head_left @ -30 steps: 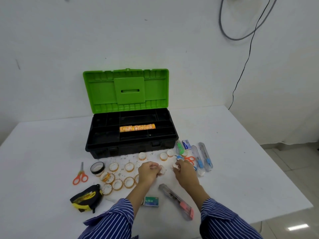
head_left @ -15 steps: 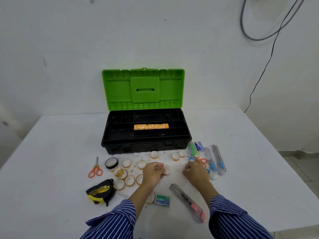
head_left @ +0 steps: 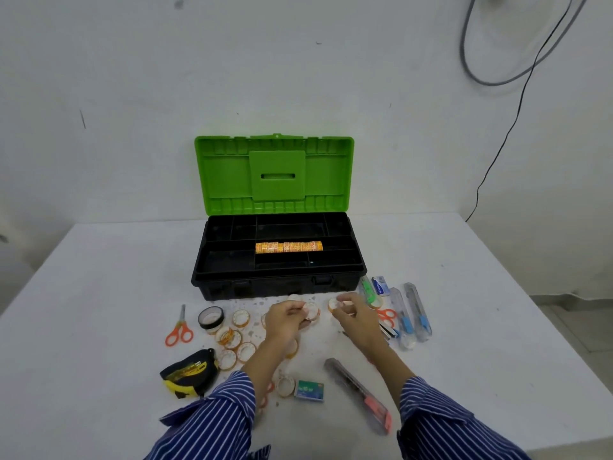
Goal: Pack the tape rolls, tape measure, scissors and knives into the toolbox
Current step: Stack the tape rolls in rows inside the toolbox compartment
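The black toolbox (head_left: 278,283) stands open with its green lid (head_left: 275,174) up; a row of orange tape rolls (head_left: 288,247) lies in its tray. In front of it my left hand (head_left: 287,318) pinches a small tape roll (head_left: 311,310), and my right hand (head_left: 353,312) pinches another small roll (head_left: 334,305). Several more small rolls (head_left: 232,340) and a black tape roll (head_left: 210,318) lie to the left. Orange scissors (head_left: 179,328) and a yellow-black tape measure (head_left: 189,371) sit further left. A pink-tipped knife (head_left: 360,391) lies by my right forearm; clear blue knives (head_left: 411,312) lie at the right.
A green staple box (head_left: 309,390), a second pair of orange scissors (head_left: 386,316), a green knife (head_left: 368,288) and a small blue-white box (head_left: 380,285) lie on the white table (head_left: 99,293). The wall stands close behind the toolbox; cables (head_left: 497,127) hang at the right.
Both hands have moved forward, closer to the toolbox front, each with a small tape roll. The camera has shifted, so the scene sits more to the right.
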